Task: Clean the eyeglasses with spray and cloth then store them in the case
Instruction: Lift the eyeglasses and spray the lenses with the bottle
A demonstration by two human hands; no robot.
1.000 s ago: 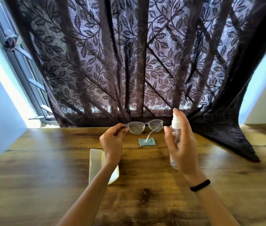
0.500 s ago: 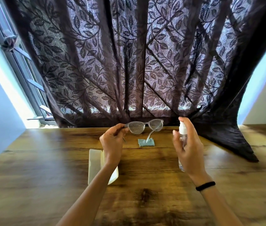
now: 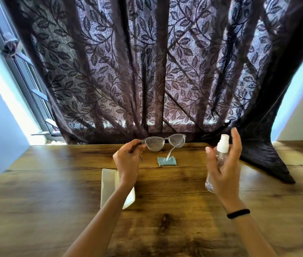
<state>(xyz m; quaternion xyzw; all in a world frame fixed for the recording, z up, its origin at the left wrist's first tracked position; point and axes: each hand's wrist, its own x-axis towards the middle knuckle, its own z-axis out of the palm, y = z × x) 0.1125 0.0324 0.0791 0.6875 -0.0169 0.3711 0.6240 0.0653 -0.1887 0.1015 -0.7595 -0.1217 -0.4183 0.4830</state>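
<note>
Nearest: wood-grain desk [image 3: 35, 210], dark knot in the boards at centre foreground. Two bare forearms in from the lower edge. Thin black band [image 3: 238, 213] round the right wrist.

Mid-desk, left of centre: white case [image 3: 108, 184], lying flat, long side running away from the viewer. Right part hidden under the left wrist and forearm. Fold line along its length; seemingly opened out, not certain.

Above the case: left hand [image 3: 127, 162], raised, fingers [image 3: 137, 145] pinched together on the left end of the eyeglasses [image 3: 163, 142], near the hinge. Eyeglasses up in the air over the far part of the desk. Clear frame, roughly level, both lenses speckled and misted. Free temple arm hanging down toward a small blue-green cloth [image 3: 166, 161], flat on the desk just beyond the case. Arm tip overlapping the cloth in view; contact unclear.

Right of the eyeglasses and apart from them: right hand [image 3: 225, 173], clamped on the spray bottle [image 3: 221, 151]. Thumb and lower fingers wrapped round the clear body. Index finger straight, lifted beside the white pump head, not on top of it. Bottle upright, off the desk.

Far: dark leaf-patterned curtain [image 3: 147, 71] across the full width behind the desk, its right end pooled on the far right of the desk. Window frame [image 3: 26, 80] at left, bright daylight at both edges.
</note>
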